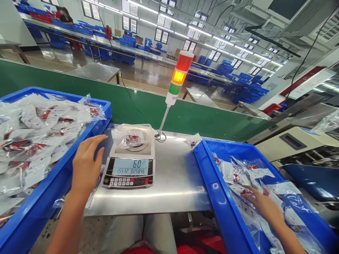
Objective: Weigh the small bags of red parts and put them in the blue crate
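Observation:
My left hand (86,164) hovers open, fingers stretched, above the rim of the left blue bin (39,208), just left of a digital scale (129,165). A clear plastic bag with red and black parts (131,138) lies on the scale's pan; the display reads 60. My right hand (261,204) lies inside the right blue bin (212,169), fingers flat on the packed clear bags (249,173) there. The left bin is heaped with similar bags (34,130).
The scale stands on a steel table (174,176). A signal tower lamp (178,76) rises behind it, amber lit. A small bag (194,140) lies by the right bin. A green conveyor wall (198,118) runs behind. Distant benches hold blue crates; a person sits far left.

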Demonstrator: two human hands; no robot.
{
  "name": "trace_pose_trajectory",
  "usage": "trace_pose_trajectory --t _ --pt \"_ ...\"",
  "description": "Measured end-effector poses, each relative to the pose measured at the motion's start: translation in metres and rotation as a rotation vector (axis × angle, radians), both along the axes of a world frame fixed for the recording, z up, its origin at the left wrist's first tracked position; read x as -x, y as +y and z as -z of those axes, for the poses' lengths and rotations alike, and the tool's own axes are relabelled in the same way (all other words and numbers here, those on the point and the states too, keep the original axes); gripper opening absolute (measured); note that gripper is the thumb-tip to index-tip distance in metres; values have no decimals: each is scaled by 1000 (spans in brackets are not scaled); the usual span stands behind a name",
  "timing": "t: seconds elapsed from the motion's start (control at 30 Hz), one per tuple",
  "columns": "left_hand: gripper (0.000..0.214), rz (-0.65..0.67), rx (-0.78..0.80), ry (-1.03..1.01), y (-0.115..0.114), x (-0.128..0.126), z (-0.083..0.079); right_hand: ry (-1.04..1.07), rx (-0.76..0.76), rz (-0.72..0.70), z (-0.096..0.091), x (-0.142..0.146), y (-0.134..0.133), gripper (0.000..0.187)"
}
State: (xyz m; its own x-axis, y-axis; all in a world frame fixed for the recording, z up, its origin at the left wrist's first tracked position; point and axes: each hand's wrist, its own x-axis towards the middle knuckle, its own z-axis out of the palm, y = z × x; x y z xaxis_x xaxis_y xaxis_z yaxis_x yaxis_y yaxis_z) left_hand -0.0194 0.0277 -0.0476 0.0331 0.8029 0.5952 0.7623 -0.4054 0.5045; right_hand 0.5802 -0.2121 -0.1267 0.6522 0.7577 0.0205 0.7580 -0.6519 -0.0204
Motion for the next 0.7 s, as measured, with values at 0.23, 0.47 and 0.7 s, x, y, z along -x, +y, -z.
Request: trace_pose_trajectory --t 0.23,0.47,0.7 --pt "44 360 74 127 47 -7 12 70 -114 38 -94 36 16 66" --pt "17 280 38 -344 71 -37 -28 444 -484 -416 -147 158 114 53" --pt "21 -222 -297 -478 52 20 -93 515 -357 -806 -127 308 240 41"
